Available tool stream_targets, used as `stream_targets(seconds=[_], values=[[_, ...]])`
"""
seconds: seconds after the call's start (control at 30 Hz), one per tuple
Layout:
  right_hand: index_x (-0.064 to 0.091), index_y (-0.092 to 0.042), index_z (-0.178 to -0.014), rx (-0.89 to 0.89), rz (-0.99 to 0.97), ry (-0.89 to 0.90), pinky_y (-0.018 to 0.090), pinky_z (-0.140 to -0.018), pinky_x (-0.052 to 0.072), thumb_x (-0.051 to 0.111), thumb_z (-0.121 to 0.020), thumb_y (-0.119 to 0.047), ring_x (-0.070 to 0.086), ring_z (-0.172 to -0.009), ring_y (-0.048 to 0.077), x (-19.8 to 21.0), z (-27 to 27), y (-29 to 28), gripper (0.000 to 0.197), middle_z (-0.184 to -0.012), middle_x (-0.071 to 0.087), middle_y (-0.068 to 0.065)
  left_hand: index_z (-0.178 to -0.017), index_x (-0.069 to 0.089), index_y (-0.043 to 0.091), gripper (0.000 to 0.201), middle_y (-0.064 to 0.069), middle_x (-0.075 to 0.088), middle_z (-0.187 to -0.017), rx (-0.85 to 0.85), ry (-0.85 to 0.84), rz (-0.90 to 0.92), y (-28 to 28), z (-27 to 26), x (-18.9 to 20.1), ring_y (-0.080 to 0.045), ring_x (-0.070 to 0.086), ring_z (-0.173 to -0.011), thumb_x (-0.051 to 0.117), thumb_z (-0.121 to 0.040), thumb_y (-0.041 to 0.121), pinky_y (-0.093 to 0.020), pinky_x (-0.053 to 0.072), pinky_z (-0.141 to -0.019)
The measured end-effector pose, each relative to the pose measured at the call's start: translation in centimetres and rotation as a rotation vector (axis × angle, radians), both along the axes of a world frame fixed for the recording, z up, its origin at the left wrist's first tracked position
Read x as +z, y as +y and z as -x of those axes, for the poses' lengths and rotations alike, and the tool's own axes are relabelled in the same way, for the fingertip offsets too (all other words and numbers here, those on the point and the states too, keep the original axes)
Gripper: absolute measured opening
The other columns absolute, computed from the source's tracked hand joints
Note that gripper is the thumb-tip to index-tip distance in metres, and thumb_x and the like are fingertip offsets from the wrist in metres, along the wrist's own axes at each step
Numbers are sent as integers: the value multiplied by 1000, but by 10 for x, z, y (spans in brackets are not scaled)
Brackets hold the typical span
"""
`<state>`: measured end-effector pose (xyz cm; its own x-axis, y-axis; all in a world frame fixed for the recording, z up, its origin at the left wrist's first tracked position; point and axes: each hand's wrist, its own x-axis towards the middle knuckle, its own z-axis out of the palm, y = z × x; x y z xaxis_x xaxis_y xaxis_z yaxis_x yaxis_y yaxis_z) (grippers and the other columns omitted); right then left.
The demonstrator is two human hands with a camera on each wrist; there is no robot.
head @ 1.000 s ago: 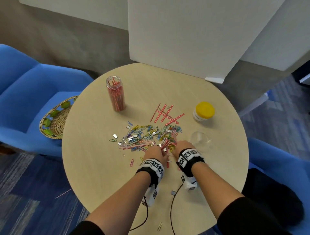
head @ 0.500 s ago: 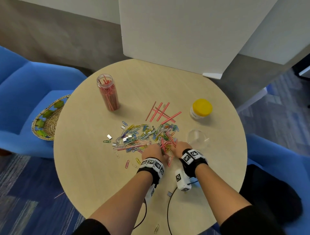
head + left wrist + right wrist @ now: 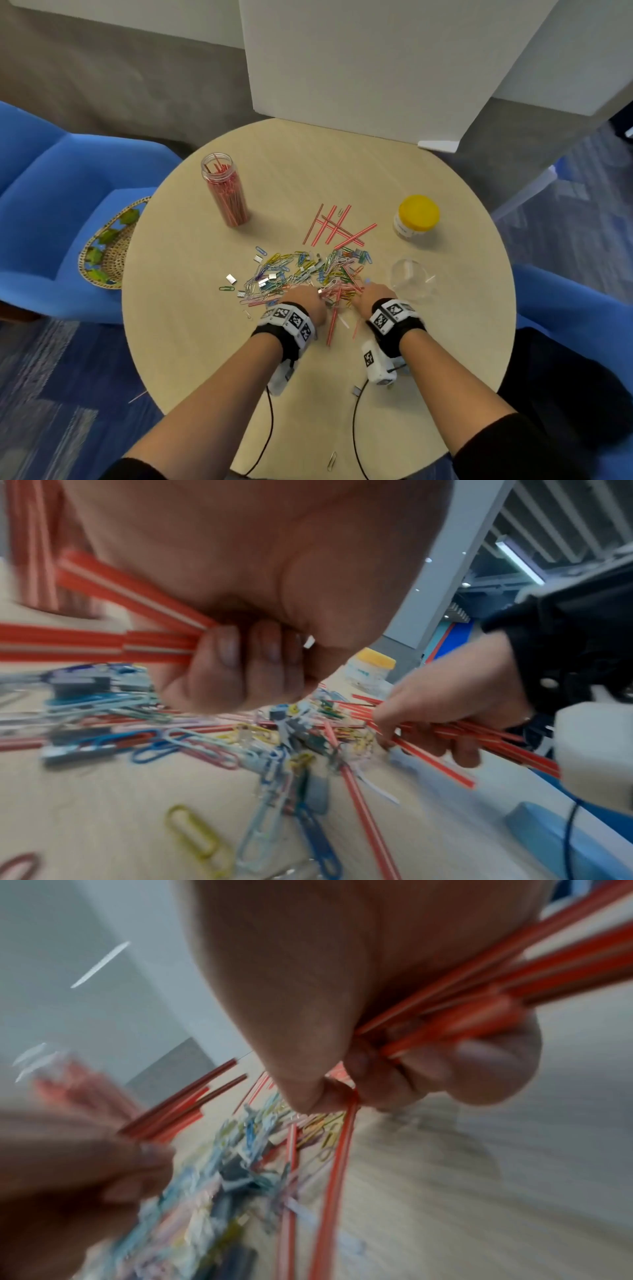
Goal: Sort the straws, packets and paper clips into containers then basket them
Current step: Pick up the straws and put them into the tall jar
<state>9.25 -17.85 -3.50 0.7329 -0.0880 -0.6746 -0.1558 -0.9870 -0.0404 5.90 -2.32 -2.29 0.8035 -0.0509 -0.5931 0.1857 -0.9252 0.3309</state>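
Round table (image 3: 191,342), pale wood, carrying everything; woven basket (image 3: 113,253) off its left edge on a blue chair (image 3: 44,212), well apart from the work. Tall clear jar (image 3: 226,190) upright at far left, already packed with red-striped straws. Yellow-lidded tub (image 3: 416,217) at far right, lid on; clear cup (image 3: 409,275) nearer, just beside the right wrist.

Mixed heap of paper clips (image 3: 294,270) mid-table, coloured wire tangled with small silver packets (image 3: 231,278). Loose straws (image 3: 337,228) criss-crossed just beyond the heap, a few more threaded through its near edge.

Left hand (image 3: 240,647) fisted round a bundle of straws, fingers curled tight, ends fanning out to the side. Right hand (image 3: 394,1042) likewise closed on a bundle, with thumb and forefinger pinching one more straw out of the clips (wrist views blurred, count of straws not readable). Hands close together at the near edge of the heap, not touching.

Handling, as judged: straws very light, thin, stiff along their length but easily kinked; smooth, likely to slide out of a loose fist. Best held round the middle of the bundle, ends evened before dropping upright into the tall jar. Clips light, prone to snag and ride along on a straw; scooping probably better than picking. Packets small, flat, awkward to lift off a smooth top.
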Motion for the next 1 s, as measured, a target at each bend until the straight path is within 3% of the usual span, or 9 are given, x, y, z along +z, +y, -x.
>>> stream_targets(seconds=[0.1, 0.23, 0.33, 0.47, 0.6, 0.7, 0.8, 0.93, 1.0], values=[[44, 0, -138, -66, -113, 72, 35, -80, 46, 43, -101, -40, 60, -105, 34, 1, 1, -11, 55, -123, 59, 18, -91, 58, 8, 36, -7, 61, -81, 49, -64, 112, 22, -4, -2, -22, 58, -70, 35, -103, 33, -28, 43, -60], [59, -9, -102, -162, -296, 42, 34, -70, 48, 43, -101, -38, 57, -71, 24, 5, 2, -27, 33, -88, 63, 10, -95, 62, 12, 34, -3, 60, -78, 126, -115, 149, 39, -1, -3, -23, 56, -72, 44, -100, 40, -28, 39, -64], [59, -17, -86, -228, -415, -9, 29, -56, 45, 48, -98, -33, 52, -54, 17, 4, 4, -35, 23, -71, 67, 2, -87, 68, 16, 34, 4, 58, -66, 126, -98, 178, 31, 6, -2, -14, 55, -61, 59, -91, 48, -23, 40, -55], [60, -20, -88, -401, -542, -82, 28, -47, 41, 55, -93, -28, 48, -51, 19, 1, 10, -37, 10, -64, 66, 3, -82, 71, 18, 22, 3, 67, -78, 71, -29, 58, 1, 20, -9, -12, 64, -72, 72, -81, 40, -28, 57, -68], [57, -16, -83, -499, -580, -44, 27, -46, 39, 49, -95, -26, 45, -50, 18, -2, 17, -35, 18, -64, 62, 5, -78, 63, 12, 20, -3, 66, -80, 34, -58, -84, -19, 26, -8, -21, 63, -74, 66, -85, 31, -32, 58, -71], [50, -10, -82, -662, -643, 23, 21, -39, 31, 39, -99, -21, 37, -46, 16, -5, 21, -31, 24, -67, 52, 9, -97, 63, 11, 12, -7, 69, -95, -11, -111, -133, -23, 28, -8, -27, 66, -87, 58, -91, 20, -35, 57, -74], [45, -11, -77, -847, -751, 59, 19, -35, 23, 39, -93, -11, 29, -41, 13, -8, 23, -31, 17, -63, 48, 10, -115, 52, 13, 23, -7, 68, -100, -16, -167, -109, -23, 28, -9, -28, 66, -91, 57, -92, 17, -35, 55, -73], [50, -6, -82, -930, -878, 27, 22, -37, 36, 41, -93, -5, 44, -39, 18, 2, 22, -31, 14, -58, 58, 14, -108, 65, 14, 19, -8, 68, -103, -42, -149, -117, -21, 25, -7, -28, 65, -95, 51, -94, 15, -38, 56, -80], [50, -5, -84, -989, -967, 16, 28, -50, 50, 38, -94, -3, 54, -45, 25, 7, 20, -30, 16, -55, 54, 12, -104, 68, 11, 21, -9, 69, -102, -79, -129, -155, -23, 23, -3, -28, 66, -94, 49, -95, 9, -37, 55, -80]])
